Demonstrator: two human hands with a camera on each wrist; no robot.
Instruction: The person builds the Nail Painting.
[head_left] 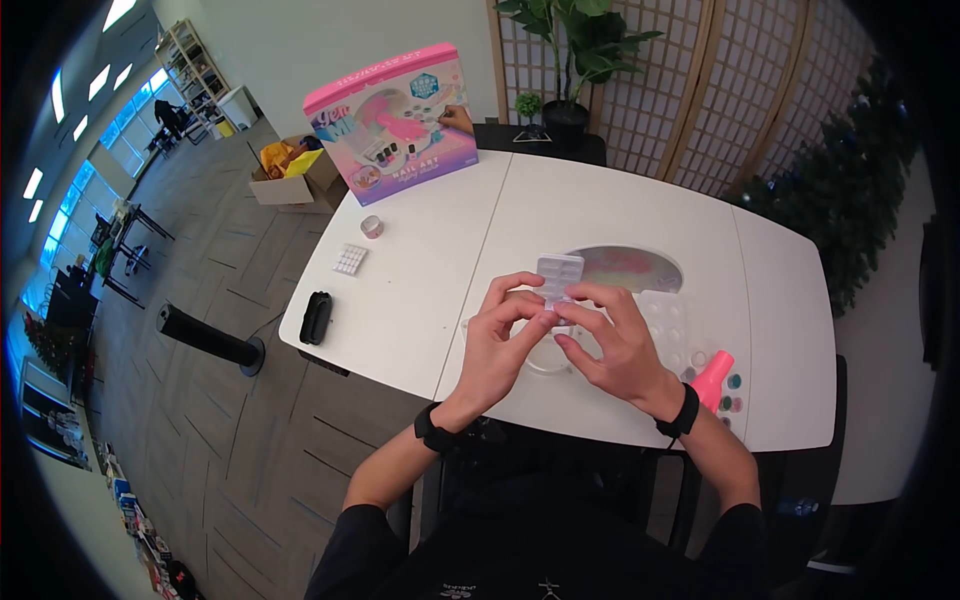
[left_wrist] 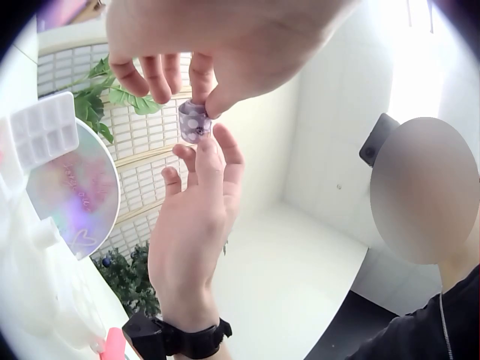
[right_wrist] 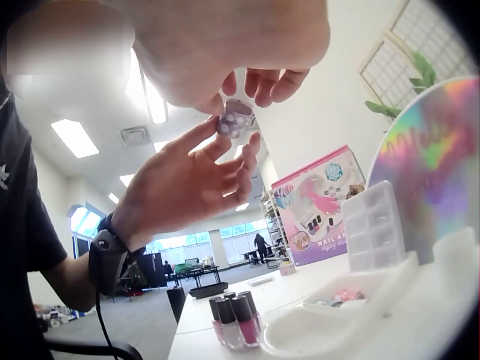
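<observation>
A small purple roll with white polka dots (left_wrist: 193, 124), ring-shaped, is held up between both hands over the table. My left hand (head_left: 497, 345) pinches it between thumb and forefinger from one side. From the other side my right hand (head_left: 622, 345) pinches its edge, its other fingers loosely bent. In the right wrist view the dotted roll (right_wrist: 235, 120) stands well above the white tray (right_wrist: 300, 330). Beyond the hands is a compartmented white lid (head_left: 560, 268), upright behind the tray. An iridescent rounded panel (head_left: 640, 268) rises beside that lid.
A pink nail art box (head_left: 395, 125) stands at the back left. Nearer lie a round container (head_left: 372, 227), a white gridded piece (head_left: 350, 260) and an open black case (head_left: 316, 318). Polish bottles (right_wrist: 236, 319) cluster by the tray; a pink object (head_left: 713, 380) and small coloured pots (head_left: 735, 382) lie right.
</observation>
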